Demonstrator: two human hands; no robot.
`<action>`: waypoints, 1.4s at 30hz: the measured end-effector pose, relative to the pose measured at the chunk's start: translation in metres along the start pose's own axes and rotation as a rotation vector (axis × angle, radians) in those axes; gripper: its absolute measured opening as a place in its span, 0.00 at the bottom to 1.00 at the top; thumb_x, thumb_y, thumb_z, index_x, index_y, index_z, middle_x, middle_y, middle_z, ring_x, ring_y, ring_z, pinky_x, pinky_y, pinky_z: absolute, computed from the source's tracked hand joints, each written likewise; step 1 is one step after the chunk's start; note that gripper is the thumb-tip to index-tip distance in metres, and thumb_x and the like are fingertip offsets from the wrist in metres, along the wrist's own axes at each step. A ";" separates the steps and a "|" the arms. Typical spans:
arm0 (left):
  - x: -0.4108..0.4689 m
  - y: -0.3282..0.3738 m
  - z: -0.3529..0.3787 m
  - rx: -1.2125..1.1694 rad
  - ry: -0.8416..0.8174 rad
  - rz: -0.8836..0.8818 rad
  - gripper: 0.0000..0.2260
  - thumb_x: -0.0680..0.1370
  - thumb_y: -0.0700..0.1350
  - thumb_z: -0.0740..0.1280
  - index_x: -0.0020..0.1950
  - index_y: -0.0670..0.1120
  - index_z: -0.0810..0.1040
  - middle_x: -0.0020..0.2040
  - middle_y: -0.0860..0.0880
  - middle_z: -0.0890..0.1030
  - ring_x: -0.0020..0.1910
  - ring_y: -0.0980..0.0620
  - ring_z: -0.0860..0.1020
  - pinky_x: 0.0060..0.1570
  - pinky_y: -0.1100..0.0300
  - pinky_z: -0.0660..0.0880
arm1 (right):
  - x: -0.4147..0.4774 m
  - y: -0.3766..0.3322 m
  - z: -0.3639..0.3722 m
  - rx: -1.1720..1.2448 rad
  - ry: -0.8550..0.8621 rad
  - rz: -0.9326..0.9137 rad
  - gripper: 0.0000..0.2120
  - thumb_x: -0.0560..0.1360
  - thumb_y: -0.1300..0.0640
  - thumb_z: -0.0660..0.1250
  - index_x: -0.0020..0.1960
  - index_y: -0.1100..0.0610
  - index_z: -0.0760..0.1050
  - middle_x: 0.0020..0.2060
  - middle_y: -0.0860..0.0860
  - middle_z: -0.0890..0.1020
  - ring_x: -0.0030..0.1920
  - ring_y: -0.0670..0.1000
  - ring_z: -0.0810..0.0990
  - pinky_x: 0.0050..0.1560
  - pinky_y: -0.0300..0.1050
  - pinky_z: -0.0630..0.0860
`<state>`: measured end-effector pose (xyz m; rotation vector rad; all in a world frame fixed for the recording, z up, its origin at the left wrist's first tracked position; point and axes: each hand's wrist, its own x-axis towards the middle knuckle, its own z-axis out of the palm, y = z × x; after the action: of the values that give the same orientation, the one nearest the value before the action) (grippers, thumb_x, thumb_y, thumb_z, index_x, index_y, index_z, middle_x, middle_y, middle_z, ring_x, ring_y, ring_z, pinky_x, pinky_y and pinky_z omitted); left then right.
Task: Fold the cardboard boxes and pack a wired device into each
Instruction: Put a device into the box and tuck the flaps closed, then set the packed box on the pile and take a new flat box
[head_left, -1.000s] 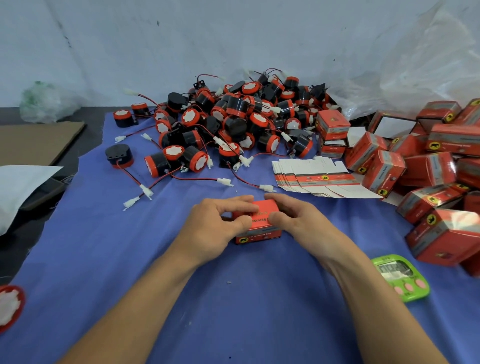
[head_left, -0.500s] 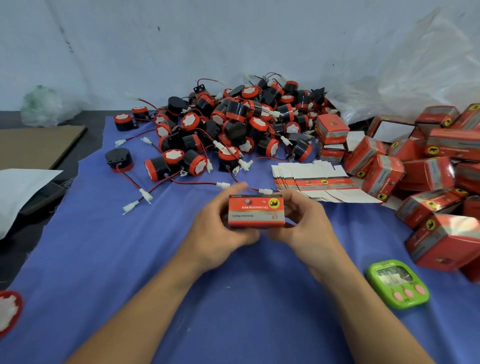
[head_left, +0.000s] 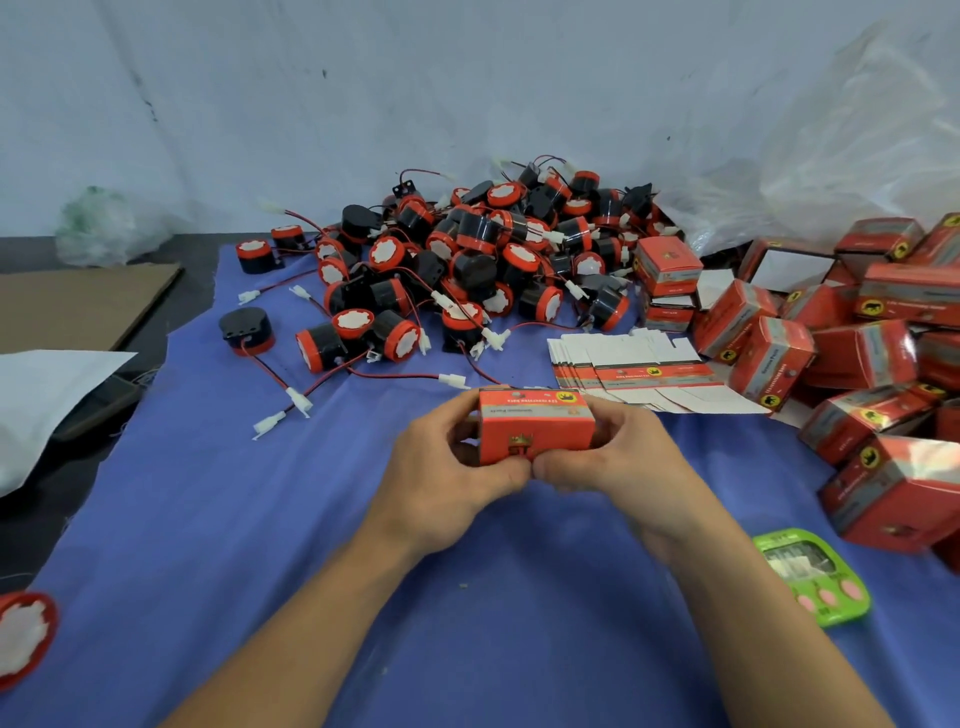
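A small red cardboard box (head_left: 535, 428) is lifted above the blue cloth (head_left: 260, 519), held between both hands. My left hand (head_left: 447, 467) grips its left end and my right hand (head_left: 618, 462) grips its right end, with both thumbs meeting under the near face. A pile of black and red wired devices (head_left: 467, 260) lies beyond it. Just right of the box lies a fanned stack of flat unfolded boxes (head_left: 628, 364). Many folded red boxes (head_left: 857, 358) are heaped at the right.
A green timer (head_left: 813, 577) lies on the cloth at the lower right. Clear plastic bags (head_left: 831, 171) lean on the wall behind the boxes. Brown cardboard (head_left: 78, 301) and a white sheet (head_left: 47, 395) lie at the left. One device (head_left: 23, 636) sits at the bottom-left edge.
The box has gone from resting on the cloth to being lifted and turned in both hands. Its end face with the tab slot now faces me.
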<state>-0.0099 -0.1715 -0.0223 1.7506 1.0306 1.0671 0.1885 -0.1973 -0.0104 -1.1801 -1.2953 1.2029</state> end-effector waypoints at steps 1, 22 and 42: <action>0.000 0.002 0.001 -0.033 -0.005 -0.016 0.20 0.68 0.49 0.78 0.58 0.63 0.82 0.50 0.55 0.87 0.44 0.51 0.86 0.41 0.60 0.82 | 0.000 -0.001 -0.001 0.025 0.013 0.021 0.21 0.61 0.61 0.80 0.53 0.55 0.85 0.43 0.55 0.88 0.40 0.50 0.85 0.41 0.39 0.79; 0.004 -0.004 -0.002 0.079 0.124 -0.221 0.18 0.79 0.40 0.71 0.58 0.63 0.79 0.45 0.58 0.87 0.43 0.53 0.85 0.54 0.46 0.83 | 0.013 0.005 -0.034 -1.194 0.569 0.111 0.39 0.72 0.63 0.68 0.81 0.51 0.60 0.77 0.54 0.68 0.78 0.57 0.60 0.77 0.53 0.54; 0.011 0.001 -0.006 -0.639 0.092 -0.341 0.24 0.83 0.61 0.59 0.66 0.47 0.82 0.59 0.43 0.86 0.58 0.43 0.85 0.47 0.47 0.84 | -0.011 -0.004 0.044 -0.974 0.333 -0.684 0.17 0.66 0.67 0.74 0.44 0.46 0.87 0.37 0.42 0.86 0.36 0.52 0.81 0.38 0.42 0.77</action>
<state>-0.0123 -0.1605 -0.0167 0.9843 0.8729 1.1043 0.1453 -0.2110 -0.0088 -1.3158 -1.8557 -0.1805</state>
